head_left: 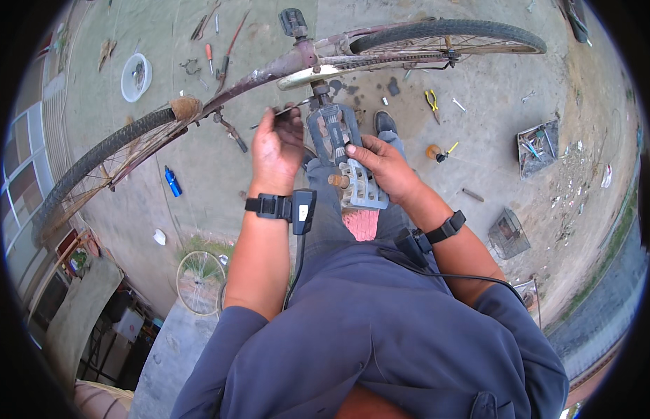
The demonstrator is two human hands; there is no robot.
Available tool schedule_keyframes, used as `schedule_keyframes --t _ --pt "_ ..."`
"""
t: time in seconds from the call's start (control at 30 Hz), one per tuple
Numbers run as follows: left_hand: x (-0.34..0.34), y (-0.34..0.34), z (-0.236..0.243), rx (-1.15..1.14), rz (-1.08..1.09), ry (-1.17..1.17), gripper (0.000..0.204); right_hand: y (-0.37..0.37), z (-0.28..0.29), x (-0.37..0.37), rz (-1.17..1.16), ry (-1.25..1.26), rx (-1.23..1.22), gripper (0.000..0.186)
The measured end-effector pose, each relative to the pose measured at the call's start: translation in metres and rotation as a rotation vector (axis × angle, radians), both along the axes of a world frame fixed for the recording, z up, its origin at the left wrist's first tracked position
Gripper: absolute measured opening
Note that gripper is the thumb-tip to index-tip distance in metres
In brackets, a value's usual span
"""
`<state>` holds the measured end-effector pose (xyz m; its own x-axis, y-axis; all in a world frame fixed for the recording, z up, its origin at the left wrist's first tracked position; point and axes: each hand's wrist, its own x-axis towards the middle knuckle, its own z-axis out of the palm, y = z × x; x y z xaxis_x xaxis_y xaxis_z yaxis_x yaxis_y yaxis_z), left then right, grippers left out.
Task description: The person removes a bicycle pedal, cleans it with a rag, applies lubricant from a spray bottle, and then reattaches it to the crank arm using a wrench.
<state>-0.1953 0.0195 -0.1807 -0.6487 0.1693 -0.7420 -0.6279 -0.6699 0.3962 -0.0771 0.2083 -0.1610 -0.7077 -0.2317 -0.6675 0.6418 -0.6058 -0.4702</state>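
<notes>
A bicycle (269, 73) lies on its side in front of me. On its near crank sits a dark, worn pedal (330, 129). My right hand (389, 166) grips that pedal's near right side, thumb on top. Just below is a pale grey pedal (361, 187) with a rusty-brown end, close to my right fingers; whether the hand also holds it I cannot tell. My left hand (277, 143) is closed around a thin metal spanner (288, 109), whose far end reaches the pedal's axle by the crank. The curled fingers partly hide the tool. A second pedal (293, 23) stands at the far side.
A white bowl (137, 77), a red-handled screwdriver (209, 57) and a blue bottle (172, 181) lie to the left. To the right are yellow-handled pliers (432, 105), a tool tray (538, 148) and a wire basket (508, 234). A loose wheel rim (201, 283) rests at the near left.
</notes>
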Motion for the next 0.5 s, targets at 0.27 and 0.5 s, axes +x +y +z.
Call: schedule_keyframes --t 0.27,0.5 --pt "0.000 0.011 0.067 -0.652 -0.217 0.544 0.022 -0.001 -0.002 -0.001 -0.013 -0.010 -0.035 0.033" --pt "0.014 0.036 0.076 -0.808 -0.429 0.942 0.015 -0.001 -0.002 0.000 -0.039 -0.005 -0.022 0.032"
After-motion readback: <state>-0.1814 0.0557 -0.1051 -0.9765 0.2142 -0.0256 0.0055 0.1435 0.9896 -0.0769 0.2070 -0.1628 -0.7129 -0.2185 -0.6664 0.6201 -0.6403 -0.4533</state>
